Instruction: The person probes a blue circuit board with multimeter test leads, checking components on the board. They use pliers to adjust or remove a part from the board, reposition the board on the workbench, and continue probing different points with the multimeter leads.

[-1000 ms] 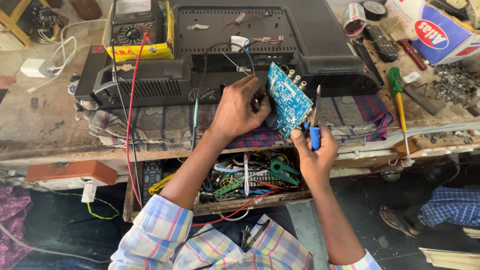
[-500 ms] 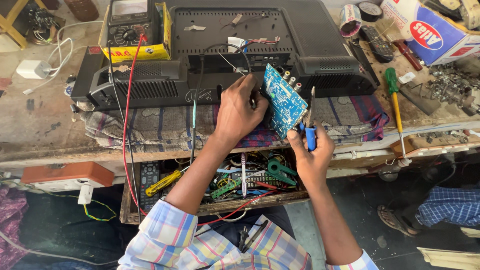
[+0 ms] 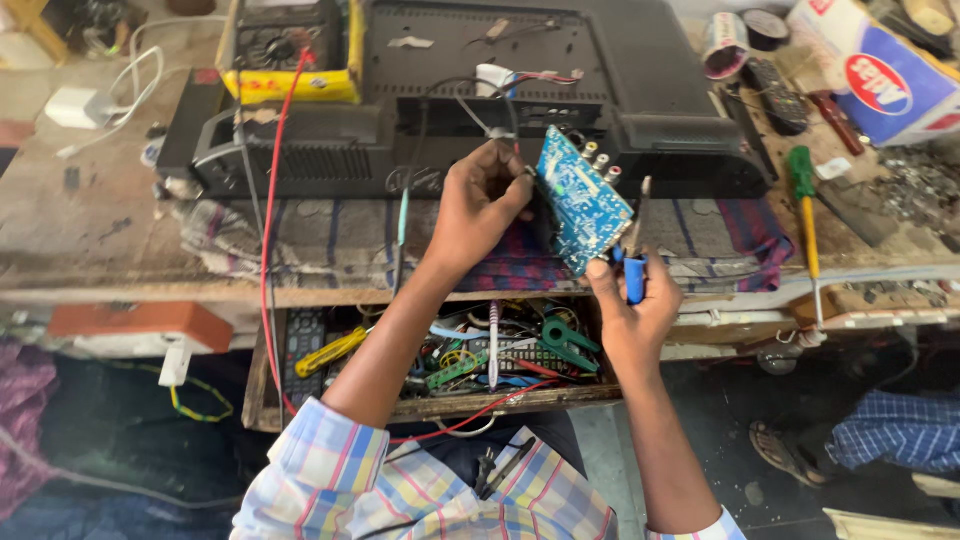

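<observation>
From the head view, your left hand pinches the upper edge of the blue circuit board, which stands tilted over the striped cloth on the tabletop, just in front of the black monitor back. Your right hand is clenched around blue-handled pliers whose tip sits at the board's right edge. A slip of that tip could scratch the board or tug its wires. Count one board, one pliers, one green screwdriver, one open drawer
</observation>
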The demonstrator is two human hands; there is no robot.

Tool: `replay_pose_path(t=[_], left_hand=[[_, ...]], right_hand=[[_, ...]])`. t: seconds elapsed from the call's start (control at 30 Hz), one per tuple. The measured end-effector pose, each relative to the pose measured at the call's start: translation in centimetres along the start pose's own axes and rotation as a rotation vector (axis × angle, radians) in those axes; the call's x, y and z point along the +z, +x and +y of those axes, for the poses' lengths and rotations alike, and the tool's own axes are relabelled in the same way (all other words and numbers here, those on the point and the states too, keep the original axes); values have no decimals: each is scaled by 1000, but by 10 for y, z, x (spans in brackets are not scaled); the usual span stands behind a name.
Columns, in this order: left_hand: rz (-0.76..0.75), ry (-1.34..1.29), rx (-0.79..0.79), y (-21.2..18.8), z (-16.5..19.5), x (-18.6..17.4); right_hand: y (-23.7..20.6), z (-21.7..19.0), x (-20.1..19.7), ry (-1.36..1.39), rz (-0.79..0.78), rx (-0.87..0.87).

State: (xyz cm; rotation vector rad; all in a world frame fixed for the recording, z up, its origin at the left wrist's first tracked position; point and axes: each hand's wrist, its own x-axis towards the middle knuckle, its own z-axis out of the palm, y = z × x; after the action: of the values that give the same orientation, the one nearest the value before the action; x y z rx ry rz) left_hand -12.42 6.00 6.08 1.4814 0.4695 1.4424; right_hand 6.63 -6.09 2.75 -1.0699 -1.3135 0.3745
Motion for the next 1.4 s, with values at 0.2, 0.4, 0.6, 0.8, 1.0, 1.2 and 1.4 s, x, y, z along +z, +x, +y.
replay_pose_path(t=[0.2,0.4,0.6,0.8,1.0,1.2,1.4], left_hand=[[161,159,227,-12,19,5],[447,481,305,-76,95,-50],[750,1127,165,-124,166,-211],[625,1484,123,-146,149,-268],[417,1593,224,-162,143,-278],[548,1300,170,-170,169,-252],[660,814,229,-169,170,-181]], right_hand=[[-10,25,-7,-114,34,-41],[-16,11,1,181,-100,-48],[-24,-1,7,237,-104,-29],[-22,-11,12,101,-108,-69],[-26,-8,15,159,-130,-101],[-25,3,11,170,-110,-70],[-15,21,13,-49,44,-107]])
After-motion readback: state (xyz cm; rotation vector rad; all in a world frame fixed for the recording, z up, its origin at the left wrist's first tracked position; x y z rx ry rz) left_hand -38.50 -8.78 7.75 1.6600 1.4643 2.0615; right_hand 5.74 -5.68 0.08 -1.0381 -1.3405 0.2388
